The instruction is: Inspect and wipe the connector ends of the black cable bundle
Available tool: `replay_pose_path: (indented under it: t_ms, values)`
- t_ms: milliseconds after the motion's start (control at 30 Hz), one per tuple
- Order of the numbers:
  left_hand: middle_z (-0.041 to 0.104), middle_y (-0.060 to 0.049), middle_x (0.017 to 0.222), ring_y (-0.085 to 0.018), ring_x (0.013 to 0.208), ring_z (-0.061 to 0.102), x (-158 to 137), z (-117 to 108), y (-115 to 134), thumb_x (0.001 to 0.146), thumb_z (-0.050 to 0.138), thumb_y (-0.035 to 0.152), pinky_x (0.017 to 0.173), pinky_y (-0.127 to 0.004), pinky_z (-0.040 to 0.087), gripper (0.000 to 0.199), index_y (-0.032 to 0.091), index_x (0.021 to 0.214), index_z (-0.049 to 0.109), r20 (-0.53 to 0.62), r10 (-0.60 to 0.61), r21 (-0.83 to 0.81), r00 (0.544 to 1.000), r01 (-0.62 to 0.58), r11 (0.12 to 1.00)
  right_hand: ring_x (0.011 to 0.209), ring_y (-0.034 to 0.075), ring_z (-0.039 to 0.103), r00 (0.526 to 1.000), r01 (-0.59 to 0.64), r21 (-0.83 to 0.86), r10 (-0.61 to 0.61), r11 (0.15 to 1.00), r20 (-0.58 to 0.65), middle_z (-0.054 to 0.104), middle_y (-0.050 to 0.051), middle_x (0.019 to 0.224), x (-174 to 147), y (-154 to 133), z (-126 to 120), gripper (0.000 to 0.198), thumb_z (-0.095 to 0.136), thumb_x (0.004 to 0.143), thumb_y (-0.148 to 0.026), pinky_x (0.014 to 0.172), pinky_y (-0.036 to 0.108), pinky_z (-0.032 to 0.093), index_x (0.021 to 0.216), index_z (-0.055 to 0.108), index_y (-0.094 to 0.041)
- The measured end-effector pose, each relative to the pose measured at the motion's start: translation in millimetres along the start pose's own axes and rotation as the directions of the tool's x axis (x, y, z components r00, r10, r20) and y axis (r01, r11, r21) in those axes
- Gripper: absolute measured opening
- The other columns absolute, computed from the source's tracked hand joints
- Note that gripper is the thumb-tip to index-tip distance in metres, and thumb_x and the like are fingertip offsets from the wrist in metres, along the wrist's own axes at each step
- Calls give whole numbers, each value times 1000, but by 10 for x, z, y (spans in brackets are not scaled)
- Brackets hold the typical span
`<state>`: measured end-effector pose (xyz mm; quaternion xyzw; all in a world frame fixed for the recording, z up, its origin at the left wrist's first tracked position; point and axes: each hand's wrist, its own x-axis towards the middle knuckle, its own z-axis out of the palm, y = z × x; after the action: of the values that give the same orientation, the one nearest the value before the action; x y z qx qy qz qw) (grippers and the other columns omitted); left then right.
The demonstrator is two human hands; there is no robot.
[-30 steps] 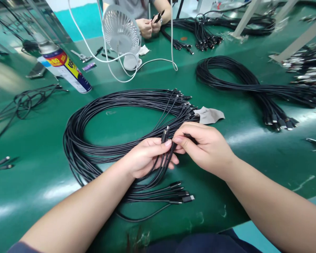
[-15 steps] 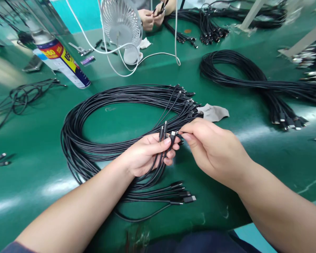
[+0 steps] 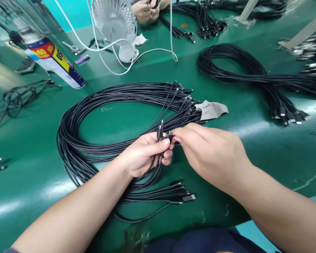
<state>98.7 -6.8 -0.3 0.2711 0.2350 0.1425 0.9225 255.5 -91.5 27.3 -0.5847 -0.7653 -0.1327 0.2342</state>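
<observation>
Near the front edge of the tabletop (image 3: 210, 196), the left hand (image 3: 142, 154) is clasping several cable ends (image 3: 158, 134) in a closed grip; the right hand (image 3: 216, 154) is meeting them, its grip unclear.

It was a workshop, it seemed, where cables were handled: a long, glossy green table (image 3: 284, 154) carried coiled bundles of thin black cables (image 3: 68, 133) and a blue, red and yellow spray can (image 3: 55, 58), with a co-worker's bare hands (image 3: 142, 12) busy opposite.
</observation>
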Motion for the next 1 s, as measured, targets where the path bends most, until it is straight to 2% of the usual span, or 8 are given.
replay_pose_path:
  t_ms: [367,1000]
  values:
    - [56,-1,69,-6,56,53,5,-17,19,70,82,21,49,-17,44,19,9,79,70,-9,-7,35,1000,8,999,63,15,65,1000,-5,10,4,1000,28,73,4,83,-1,-6,0,19,50,90,-11,53,30,39,93,68,-15]
    - [52,1,65,-6,56,50,11,-15,18,69,83,21,48,-16,41,20,11,78,68,-31,-19,66,999,21,998,63,14,66,1000,10,24,-10,1000,-7,76,4,88,-6,26,-24,23,50,88,-9,53,29,40,93,72,-15]
